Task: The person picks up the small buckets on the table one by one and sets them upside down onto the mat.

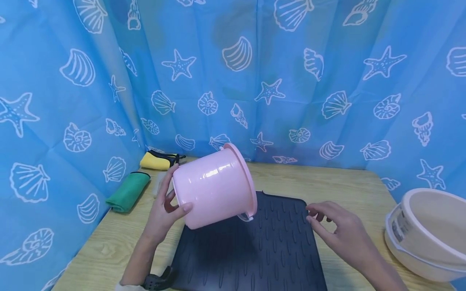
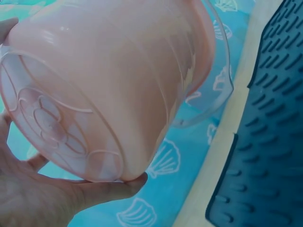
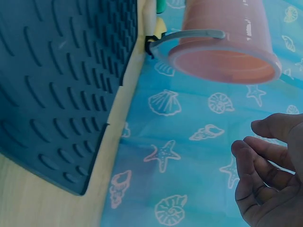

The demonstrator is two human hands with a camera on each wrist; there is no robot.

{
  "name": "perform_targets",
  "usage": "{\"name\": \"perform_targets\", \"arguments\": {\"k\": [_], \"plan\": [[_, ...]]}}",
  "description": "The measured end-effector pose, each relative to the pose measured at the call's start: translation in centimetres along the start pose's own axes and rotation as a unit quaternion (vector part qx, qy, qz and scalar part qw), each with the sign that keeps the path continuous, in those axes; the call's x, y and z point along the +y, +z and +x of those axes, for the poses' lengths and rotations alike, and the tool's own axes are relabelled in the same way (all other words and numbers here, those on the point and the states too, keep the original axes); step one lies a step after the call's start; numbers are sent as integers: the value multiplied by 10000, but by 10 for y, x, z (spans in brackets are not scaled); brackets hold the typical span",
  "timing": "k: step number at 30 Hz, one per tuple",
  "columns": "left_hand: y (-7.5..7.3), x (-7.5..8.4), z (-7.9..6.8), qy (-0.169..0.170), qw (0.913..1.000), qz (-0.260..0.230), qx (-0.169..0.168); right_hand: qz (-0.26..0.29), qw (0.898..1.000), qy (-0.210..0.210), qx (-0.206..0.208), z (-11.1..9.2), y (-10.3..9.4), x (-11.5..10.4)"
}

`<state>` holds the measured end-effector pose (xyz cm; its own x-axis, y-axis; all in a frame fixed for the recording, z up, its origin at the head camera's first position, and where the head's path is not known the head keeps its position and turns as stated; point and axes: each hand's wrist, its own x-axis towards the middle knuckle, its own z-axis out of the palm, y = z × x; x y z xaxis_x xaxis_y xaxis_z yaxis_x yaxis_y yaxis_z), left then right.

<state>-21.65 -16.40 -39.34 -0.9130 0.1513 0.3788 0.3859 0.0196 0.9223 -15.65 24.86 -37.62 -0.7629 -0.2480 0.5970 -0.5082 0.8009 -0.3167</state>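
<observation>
A pink bucket (image 1: 214,186) hangs tilted on its side above the black ribbed mat (image 1: 287,242), its mouth turned to the right. My left hand (image 1: 162,214) grips it by the base, thumb on the near side and fingers round the far side. In the left wrist view the bucket's base (image 2: 52,123) shows a raised flower pattern. A clear handle (image 3: 189,34) dangles from the rim in the right wrist view. Off to the right, my right hand (image 1: 340,230) hovers by the mat's right edge, fingers loosely curled and holding nothing, apart from the bucket.
A beige basin (image 1: 411,226) stands at the table's right side. On the left lie a rolled green cloth (image 1: 129,192) and a rolled yellow-and-black cloth (image 1: 156,160). A blue shell-print curtain (image 1: 233,101) hangs behind and left of the wooden table (image 1: 327,180).
</observation>
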Motion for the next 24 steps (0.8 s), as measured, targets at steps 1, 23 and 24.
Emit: {"name": "perform_targets", "arguments": {"k": [1, 23, 24], "plan": [[-1, 0, -1, -17, 10000, 28, 29, 21, 10000, -9, -45, -2, 2, 1], [-33, 12, -10, -83, 9976, 600, 344, -9, 9925, 548, -1089, -32, 36, 13], [-34, 13, -10, -59, 9975, 611, 341, -15, 9922, 551, -1117, -33, 38, 14]]}}
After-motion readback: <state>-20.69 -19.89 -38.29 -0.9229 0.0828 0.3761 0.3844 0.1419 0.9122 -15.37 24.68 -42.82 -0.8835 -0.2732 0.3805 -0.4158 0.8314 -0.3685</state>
